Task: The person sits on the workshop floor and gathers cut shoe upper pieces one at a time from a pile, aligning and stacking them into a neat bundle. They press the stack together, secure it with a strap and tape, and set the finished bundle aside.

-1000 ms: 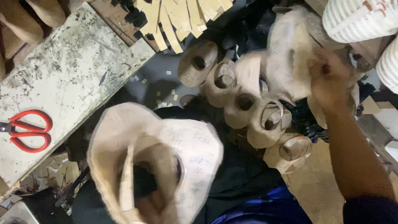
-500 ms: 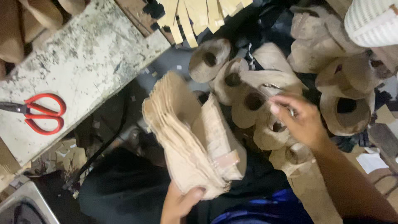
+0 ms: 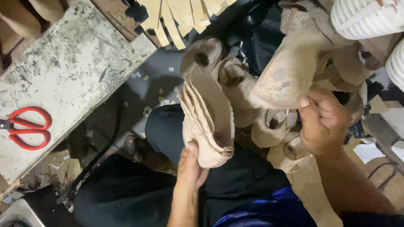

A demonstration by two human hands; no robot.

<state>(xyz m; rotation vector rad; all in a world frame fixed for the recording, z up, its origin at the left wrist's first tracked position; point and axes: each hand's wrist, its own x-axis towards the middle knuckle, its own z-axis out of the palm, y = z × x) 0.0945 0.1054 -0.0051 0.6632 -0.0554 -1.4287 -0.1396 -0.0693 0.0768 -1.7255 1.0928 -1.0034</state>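
Here, the left hand [image 3: 191,166] pinches a stack of tan leather pieces [image 3: 208,117] while the right hand [image 3: 322,122] grips another piece [image 3: 290,71]; the loosely held stack could fan apart and spill.

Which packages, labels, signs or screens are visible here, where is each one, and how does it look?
Paper slip: lower right, beside the right hand; small, white, rectangular, faint print too small to read.
No packages, signs or screens show.

Tan stacked shoe-upper bundle [image 3: 208,113], held upright, second tan upper [image 3: 290,71] gripped alongside, right.
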